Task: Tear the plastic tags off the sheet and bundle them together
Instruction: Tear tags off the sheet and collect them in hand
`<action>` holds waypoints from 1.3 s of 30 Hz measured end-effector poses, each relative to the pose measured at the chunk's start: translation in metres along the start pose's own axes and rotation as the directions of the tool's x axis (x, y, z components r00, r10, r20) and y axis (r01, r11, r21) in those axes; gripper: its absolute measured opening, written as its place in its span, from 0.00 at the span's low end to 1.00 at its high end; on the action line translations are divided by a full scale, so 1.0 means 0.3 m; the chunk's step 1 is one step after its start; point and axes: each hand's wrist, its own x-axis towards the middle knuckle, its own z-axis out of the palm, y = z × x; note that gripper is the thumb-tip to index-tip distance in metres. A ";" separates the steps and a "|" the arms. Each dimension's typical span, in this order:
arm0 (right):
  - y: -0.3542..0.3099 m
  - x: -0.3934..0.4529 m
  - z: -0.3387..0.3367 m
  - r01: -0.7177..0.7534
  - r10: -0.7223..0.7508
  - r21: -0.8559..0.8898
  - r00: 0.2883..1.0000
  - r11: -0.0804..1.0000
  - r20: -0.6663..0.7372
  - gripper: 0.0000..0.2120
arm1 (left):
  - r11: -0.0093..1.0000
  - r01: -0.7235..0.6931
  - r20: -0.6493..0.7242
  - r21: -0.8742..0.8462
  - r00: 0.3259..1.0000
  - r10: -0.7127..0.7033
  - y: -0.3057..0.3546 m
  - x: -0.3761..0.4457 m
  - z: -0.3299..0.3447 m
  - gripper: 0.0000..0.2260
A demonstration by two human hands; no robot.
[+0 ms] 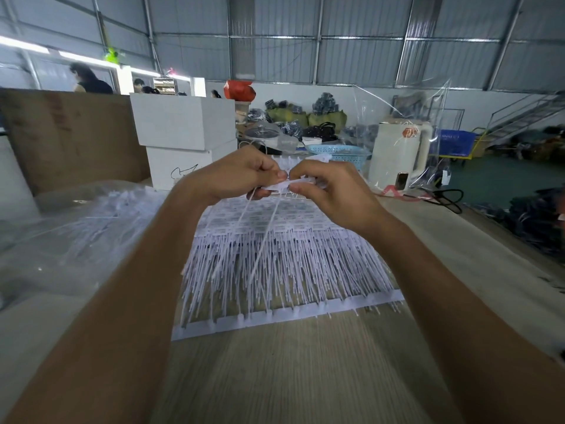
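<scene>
- Fingers of left hand and right hand pinch a few plastic tags above the sheet.
- Tags look light, thin, springy; best gripped at the flat heads.
- Sheet lies on the wooden table.

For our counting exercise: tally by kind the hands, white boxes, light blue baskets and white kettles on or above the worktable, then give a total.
Hands: 2, the left hand and the right hand, both pinching the plastic tags
White boxes: 2, stacked
Light blue basket: 1
White kettle: 1
Total: 6
</scene>
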 end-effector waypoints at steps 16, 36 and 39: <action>0.092 -0.018 -0.170 -0.343 0.513 0.564 0.841 0.751 -0.172 0.05 | 0.999 -0.032 0.033 0.045 0.999 0.030 0.016 0.015 0.002 0.06; -0.003 -0.019 0.039 -0.358 0.294 0.559 0.934 0.748 0.204 0.08 | 0.997 -0.075 -0.067 -0.004 0.995 0.074 -0.001 0.010 0.004 0.09; 0.005 -0.024 0.028 -0.331 0.272 0.575 0.944 0.748 0.189 0.10 | 0.999 -0.023 -0.042 0.038 0.999 0.025 -0.007 0.008 0.000 0.13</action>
